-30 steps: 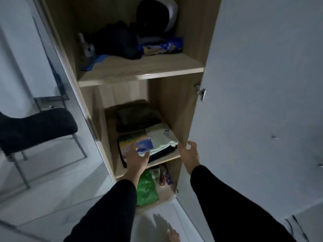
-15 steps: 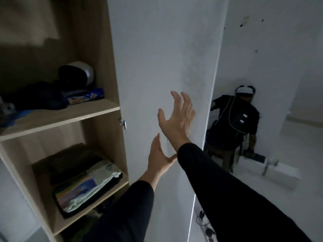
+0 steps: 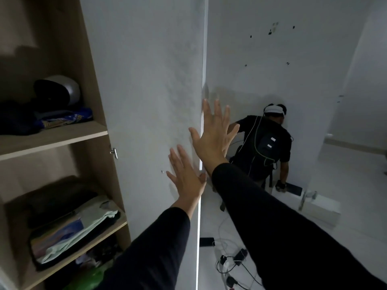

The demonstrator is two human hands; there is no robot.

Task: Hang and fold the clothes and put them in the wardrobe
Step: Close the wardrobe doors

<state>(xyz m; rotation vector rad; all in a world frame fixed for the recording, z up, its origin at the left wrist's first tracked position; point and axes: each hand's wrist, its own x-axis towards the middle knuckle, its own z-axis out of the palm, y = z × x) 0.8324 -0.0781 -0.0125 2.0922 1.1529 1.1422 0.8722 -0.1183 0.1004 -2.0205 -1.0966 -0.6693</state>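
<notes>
Left grip: the left hand (image 3: 186, 176) is reaching up with its fingers straight and spread, and it is holding nothing. Its palm is lying on or very near the white door; I cannot tell if it is touching.
Right grip: the right hand (image 3: 213, 135) is also reaching up, open and flat, fingers apart, holding nothing. It is sitting higher than the left hand, right at the door's far edge.
Sleeves: both arms are wearing long black sleeves.
Door: the wardrobe door (image 3: 146, 80) is white and plain, standing open beside the wooden shelves.
Folded clothes: a stack of folded clothes (image 3: 75, 225) is lying on the lower shelf (image 3: 88, 245). The top piece is pale green with a blue and yellow picture, and dark pieces are lying under and behind it.
Clothes and hands: the stack is sitting low and to the left, well apart from both hands.
Upper shelf: a helmet (image 3: 60, 91) and dark things are resting there.
</notes>
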